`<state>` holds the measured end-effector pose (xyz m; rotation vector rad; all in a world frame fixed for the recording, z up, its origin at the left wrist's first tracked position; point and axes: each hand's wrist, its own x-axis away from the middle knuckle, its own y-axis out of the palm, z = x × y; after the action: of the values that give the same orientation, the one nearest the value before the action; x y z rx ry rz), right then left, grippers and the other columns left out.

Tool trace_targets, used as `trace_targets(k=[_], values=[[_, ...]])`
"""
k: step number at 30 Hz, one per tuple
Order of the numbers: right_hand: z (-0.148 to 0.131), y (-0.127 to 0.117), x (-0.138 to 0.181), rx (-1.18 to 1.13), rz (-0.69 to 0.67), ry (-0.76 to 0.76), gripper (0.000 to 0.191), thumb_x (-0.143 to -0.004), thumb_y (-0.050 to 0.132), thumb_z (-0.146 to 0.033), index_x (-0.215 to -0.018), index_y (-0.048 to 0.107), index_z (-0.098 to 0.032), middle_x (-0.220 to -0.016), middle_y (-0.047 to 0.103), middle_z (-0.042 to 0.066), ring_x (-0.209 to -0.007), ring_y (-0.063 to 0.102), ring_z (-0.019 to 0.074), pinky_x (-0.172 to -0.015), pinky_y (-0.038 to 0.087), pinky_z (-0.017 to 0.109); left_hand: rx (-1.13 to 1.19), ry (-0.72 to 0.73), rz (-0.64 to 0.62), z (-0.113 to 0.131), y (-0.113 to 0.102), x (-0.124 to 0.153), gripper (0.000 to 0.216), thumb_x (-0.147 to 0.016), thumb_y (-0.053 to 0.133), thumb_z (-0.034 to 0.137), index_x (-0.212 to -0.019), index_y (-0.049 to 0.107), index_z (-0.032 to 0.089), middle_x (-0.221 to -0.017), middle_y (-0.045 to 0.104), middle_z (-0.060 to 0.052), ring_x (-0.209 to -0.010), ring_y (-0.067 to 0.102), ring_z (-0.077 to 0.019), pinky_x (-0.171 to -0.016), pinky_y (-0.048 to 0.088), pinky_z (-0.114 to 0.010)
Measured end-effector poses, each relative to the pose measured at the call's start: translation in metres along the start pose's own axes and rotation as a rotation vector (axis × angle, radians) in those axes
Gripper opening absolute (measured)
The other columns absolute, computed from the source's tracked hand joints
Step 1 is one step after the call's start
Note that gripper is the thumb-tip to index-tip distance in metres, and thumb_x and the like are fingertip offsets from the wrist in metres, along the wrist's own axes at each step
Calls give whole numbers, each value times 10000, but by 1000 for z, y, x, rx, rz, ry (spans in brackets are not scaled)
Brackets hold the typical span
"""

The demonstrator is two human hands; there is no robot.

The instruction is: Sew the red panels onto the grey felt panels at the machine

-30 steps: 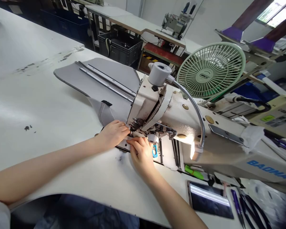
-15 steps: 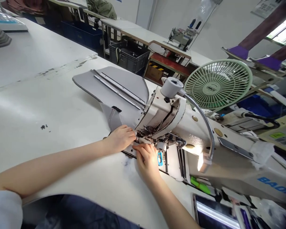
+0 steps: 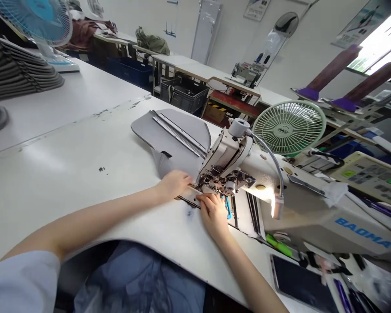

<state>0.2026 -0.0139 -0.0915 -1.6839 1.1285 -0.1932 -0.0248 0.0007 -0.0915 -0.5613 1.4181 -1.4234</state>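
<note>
A grey fabric panel [image 3: 179,167] with dark edging and two long pale strips lies to the left of the sewing machine head [image 3: 228,150], its near side curled up. My left hand [image 3: 174,184], slightly blurred, has its fingers closed on the panel's near edge beside the needle area. My right hand [image 3: 214,213] rests at the front of the machine bed, fingers bent and pressed together under the head; what they hold is hidden. Just behind it, a blue looped tool [image 3: 228,208] shows partly; I cannot tell whether the hand touches it.
A lit lamp [image 3: 277,206] on a bent neck hangs beside the machine arm. Beyond stands a green fan [image 3: 288,128]. A phone [image 3: 301,280] and a green-handled tool [image 3: 279,245] lie at right. Stacked grey pieces [image 3: 19,69] and a blue fan [image 3: 35,21] stand far left.
The view has shifted left and up, so the machine and panel appear lower and further right. Both hands remain at the machine head; the left now looks blurred.
</note>
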Motion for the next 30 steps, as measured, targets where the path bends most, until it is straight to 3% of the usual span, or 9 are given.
trace_targets(k=[6,9,12,15,18,20,23,26,30], values=[[-16,7,-10,-443,-91,383,348,-920,487,-348,-1179,663,-198,-1050,694,94,-888,642,229,-745,535,375,243,-124,-111,-2,-68,123,71,-881,544,147,-833,584,181,-801,639,11,-754,609,-139,-669,416,-228],[-22,16,-28,-766,-184,614,428,-894,533,-438,-1239,597,-194,-1013,692,87,-667,632,162,-459,450,248,595,-260,-416,9,-111,168,48,-833,655,234,-835,624,197,-812,644,20,-767,608,-141,-672,428,-209],[-32,21,-46,-1069,-344,751,402,-809,669,-499,-1044,637,-175,-796,657,51,-619,613,144,-414,383,199,887,-258,-685,4,-146,185,210,-798,727,365,-936,685,213,-845,663,4,-766,624,-146,-675,475,-201],[-44,22,-58,-1165,-453,729,393,-771,722,-542,-892,616,-183,-706,601,10,-596,588,126,-421,367,185,682,-337,-313,-35,-157,196,311,-906,581,449,-1114,672,236,-1148,659,-66,-1068,608,-211,-960,468,-310],[-49,21,-65,-1233,-471,739,414,-740,766,-554,-849,586,-197,-715,584,-17,-602,558,104,-460,388,178,232,-806,168,-87,-144,217,588,-877,551,560,-1337,525,194,-1521,375,-181,-1401,322,-375,-1112,307,-557],[-48,24,-69,-1195,-495,724,438,-716,779,-568,-785,555,-198,-654,549,-32,-557,510,95,-449,359,178,236,-1040,245,-112,-130,233,838,-755,668,608,-1400,441,122,-1562,261,-265,-1442,192,-459,-1121,206,-648],[-46,34,-76,-1001,-533,720,470,-670,767,-603,-715,520,-206,-499,421,-74,-414,338,70,-389,200,183,384,-1095,284,-123,-119,244,911,-662,756,581,-1384,461,110,-1523,343,-272,-1448,174,-471,-1137,158,-652],[-48,43,-82,-648,-489,642,433,-653,705,-608,-651,527,-214,-417,397,-65,-362,293,84,-395,180,211,589,-1063,376,-117,-129,243,868,-714,737,540,-1439,405,198,-1526,379,-199,-1411,343,-368,-1120,327,-531],[-55,51,-86,-243,-383,418,377,-685,605,-574,-544,503,-240,-449,515,4,-469,531,200,-463,364,279,857,-1023,555,-110,-159,237,792,-856,604,444,-1511,235,196,-1522,350,-231,-1169,608,-242,-897,535,-381]])
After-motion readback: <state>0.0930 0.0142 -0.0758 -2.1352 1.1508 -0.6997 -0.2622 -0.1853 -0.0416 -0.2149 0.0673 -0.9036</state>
